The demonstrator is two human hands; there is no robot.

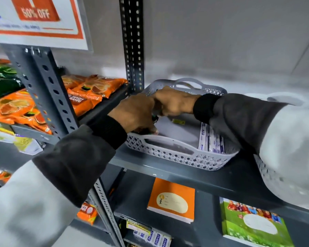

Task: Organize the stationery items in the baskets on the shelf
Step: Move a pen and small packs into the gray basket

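fingers: left hand [136, 113] curled around a dark pen [155, 119], right hand [173, 102] closed, contents hidden | both hands over grey basket [177, 155] | basket on shelf [168, 168], holding white packets [211, 139]

Your left hand [134, 113] reaches in from the lower left, knuckles up, fingers [150, 130] curled down and closed round something small and dark. Your right hand [173, 102] comes across from the right — back of the hand up, fingers tucked against the left hand, touching it.
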